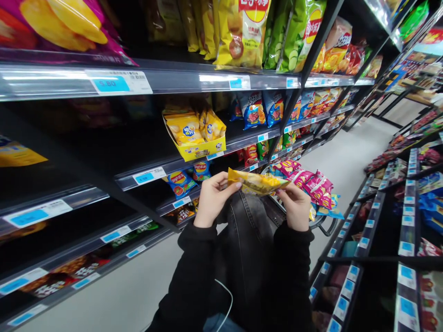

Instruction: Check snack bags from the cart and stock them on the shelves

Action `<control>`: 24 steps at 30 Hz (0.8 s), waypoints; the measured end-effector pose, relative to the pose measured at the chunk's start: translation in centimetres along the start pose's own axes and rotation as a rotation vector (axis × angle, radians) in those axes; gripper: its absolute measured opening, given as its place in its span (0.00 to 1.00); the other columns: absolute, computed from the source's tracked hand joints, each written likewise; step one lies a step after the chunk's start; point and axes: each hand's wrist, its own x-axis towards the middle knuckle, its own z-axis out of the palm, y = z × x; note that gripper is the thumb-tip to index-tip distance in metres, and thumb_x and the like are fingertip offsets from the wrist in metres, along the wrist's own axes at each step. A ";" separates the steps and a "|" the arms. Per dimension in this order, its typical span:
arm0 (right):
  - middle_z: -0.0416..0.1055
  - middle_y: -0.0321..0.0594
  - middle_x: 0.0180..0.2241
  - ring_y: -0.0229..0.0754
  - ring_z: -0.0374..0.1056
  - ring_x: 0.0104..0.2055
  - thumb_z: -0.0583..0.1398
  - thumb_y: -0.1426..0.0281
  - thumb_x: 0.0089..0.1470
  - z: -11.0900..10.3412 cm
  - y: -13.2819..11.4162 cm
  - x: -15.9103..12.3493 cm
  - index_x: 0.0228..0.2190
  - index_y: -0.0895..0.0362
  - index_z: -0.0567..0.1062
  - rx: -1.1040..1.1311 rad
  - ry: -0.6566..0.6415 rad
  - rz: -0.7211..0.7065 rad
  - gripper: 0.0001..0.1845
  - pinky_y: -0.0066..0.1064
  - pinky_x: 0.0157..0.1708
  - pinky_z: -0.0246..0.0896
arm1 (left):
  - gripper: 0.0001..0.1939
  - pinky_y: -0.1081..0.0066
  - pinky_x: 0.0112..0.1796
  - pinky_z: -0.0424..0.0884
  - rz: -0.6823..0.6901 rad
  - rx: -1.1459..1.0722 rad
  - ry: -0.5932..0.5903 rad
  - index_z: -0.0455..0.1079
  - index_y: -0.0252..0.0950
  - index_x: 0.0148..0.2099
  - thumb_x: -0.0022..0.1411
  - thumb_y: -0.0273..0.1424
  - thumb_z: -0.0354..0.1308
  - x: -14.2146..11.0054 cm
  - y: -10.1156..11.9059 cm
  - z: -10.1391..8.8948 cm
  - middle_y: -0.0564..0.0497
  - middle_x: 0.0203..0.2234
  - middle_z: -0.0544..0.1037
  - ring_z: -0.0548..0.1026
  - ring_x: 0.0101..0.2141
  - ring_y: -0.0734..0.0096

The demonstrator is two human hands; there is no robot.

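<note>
A yellow snack bag [258, 182] lies flat between both my hands at mid-frame, above my dark jeans. My left hand [213, 199] pinches its left end, fingers closed on the packet. The bag's right end is gripped from below by my right hand [296, 205], fingers curled round it. Both arms wear black sleeves.
Dark store shelves [145, 80] with chip bags and blue price tags run along the left. A yellow display box [199, 150] of packets sits on the middle shelf. A cart piled with pink snack bags [311, 184] stands just beyond my hands. More shelving [404, 221] lines the right, with a pale aisle floor between.
</note>
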 end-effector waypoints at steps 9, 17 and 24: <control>0.73 0.34 0.26 0.33 0.66 0.25 0.66 0.66 0.46 0.4 -0.6 0.1 0.39 0.54 0.75 0.062 0.081 0.097 0.16 0.25 0.25 0.64 | 0.29 0.66 0.36 0.76 -0.062 -0.058 0.027 0.69 0.38 0.53 0.47 0.35 0.67 0.0 -0.1 1.5 0.47 0.37 0.80 0.79 0.36 0.62; 0.76 0.40 0.32 0.38 0.71 0.31 0.72 0.67 0.35 -0.1 0.1 -0.2 0.32 0.57 0.76 0.180 0.053 0.252 0.19 0.31 0.32 0.69 | 0.25 0.67 0.34 0.75 -0.210 -0.148 -0.122 0.76 0.34 0.43 0.39 0.33 0.72 -0.4 0.4 1.0 0.47 0.33 0.81 0.79 0.33 0.61; 0.63 0.30 0.24 0.30 0.61 0.23 0.66 0.69 0.43 -1.0 -1.4 0.0 0.24 0.56 0.66 0.018 -0.197 0.167 0.12 0.21 0.22 0.60 | 0.10 0.75 0.25 0.70 -0.236 0.064 -0.100 0.75 0.34 0.28 0.40 0.29 0.70 -0.4 1.0 1.0 0.53 0.21 0.77 0.75 0.24 0.71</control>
